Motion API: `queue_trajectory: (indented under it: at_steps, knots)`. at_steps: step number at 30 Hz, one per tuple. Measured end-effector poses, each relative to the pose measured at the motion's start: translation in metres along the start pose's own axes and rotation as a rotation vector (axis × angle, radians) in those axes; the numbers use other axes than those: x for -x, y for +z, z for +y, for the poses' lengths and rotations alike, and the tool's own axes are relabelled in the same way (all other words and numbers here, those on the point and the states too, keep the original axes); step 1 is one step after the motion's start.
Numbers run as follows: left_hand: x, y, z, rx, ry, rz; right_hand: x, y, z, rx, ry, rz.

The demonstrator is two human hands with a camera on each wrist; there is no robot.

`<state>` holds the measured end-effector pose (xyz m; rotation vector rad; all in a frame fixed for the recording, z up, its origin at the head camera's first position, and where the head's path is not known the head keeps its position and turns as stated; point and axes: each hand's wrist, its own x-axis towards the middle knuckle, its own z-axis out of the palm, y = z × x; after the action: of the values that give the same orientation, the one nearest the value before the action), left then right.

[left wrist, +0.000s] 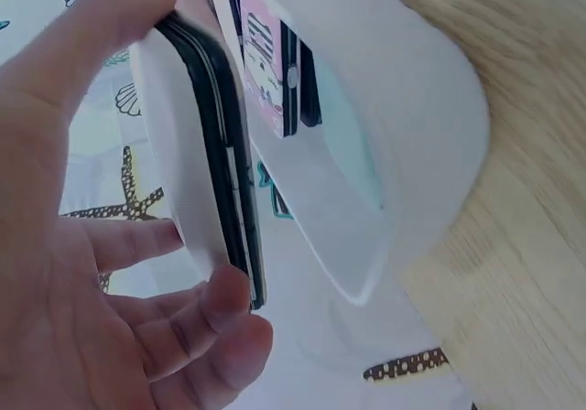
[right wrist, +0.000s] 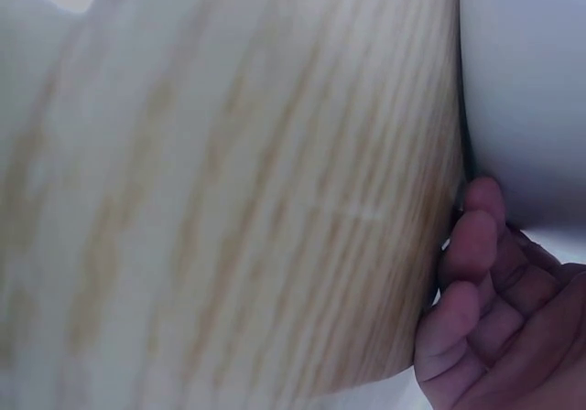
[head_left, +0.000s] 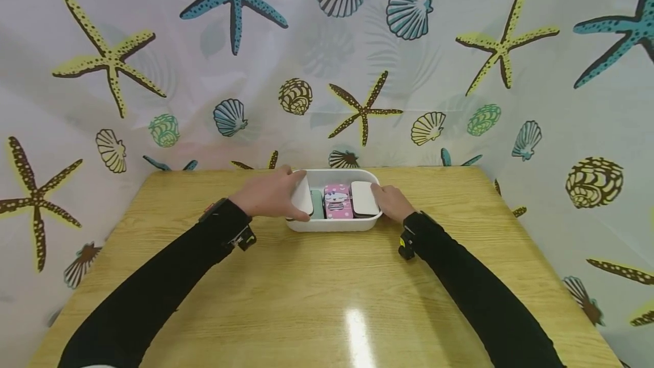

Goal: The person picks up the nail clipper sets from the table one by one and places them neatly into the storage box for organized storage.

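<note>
A white oval tub (head_left: 334,225) sits mid-table with several flat cases standing in it: a teal one (head_left: 317,205), a pink cartoon one (head_left: 337,200) and a white one (head_left: 364,197) at the right end. My left hand (head_left: 273,193) grips another white case (head_left: 302,196) at the tub's left end. In the left wrist view this black-edged case (left wrist: 197,154) is pinched between thumb and fingers (left wrist: 215,314), beside the tub's rim (left wrist: 403,154). My right hand (head_left: 392,202) holds the tub's right end, its curled fingers (right wrist: 472,273) against the outer wall (right wrist: 526,90).
The wooden table (head_left: 327,300) stretches toward me, with a glare spot (head_left: 357,328) near the front. A curtain printed with starfish and shells (head_left: 357,61) closes off the back and both sides, just behind the tub.
</note>
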<state>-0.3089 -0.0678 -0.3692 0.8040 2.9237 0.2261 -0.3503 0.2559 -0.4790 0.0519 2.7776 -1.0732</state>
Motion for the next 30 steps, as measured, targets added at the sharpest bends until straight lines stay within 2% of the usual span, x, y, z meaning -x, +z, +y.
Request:
queue_trajectory:
  at_steps: [6, 10, 14, 22, 30]
  knots:
    - [-0.032, 0.008, 0.007, -0.031, -0.049, -0.071, -0.001, 0.001, 0.000, 0.003, -0.007, 0.002]
    - [-0.044, 0.015, 0.007, -0.065, -0.056, -0.129, -0.002, 0.001, 0.001, 0.003, -0.018, 0.000]
    - [-0.051, 0.018, 0.007, -0.084, -0.050, -0.184, -0.003, 0.001, 0.003, 0.014, -0.021, 0.003]
    - [-0.057, 0.023, -0.002, -0.018, -0.041, -0.256, -0.003, 0.000, 0.001, 0.026, -0.009, 0.003]
    - [-0.056, 0.024, -0.002, 0.035, 0.006, -0.235, -0.001, 0.000, 0.000, 0.017, -0.003, -0.008]
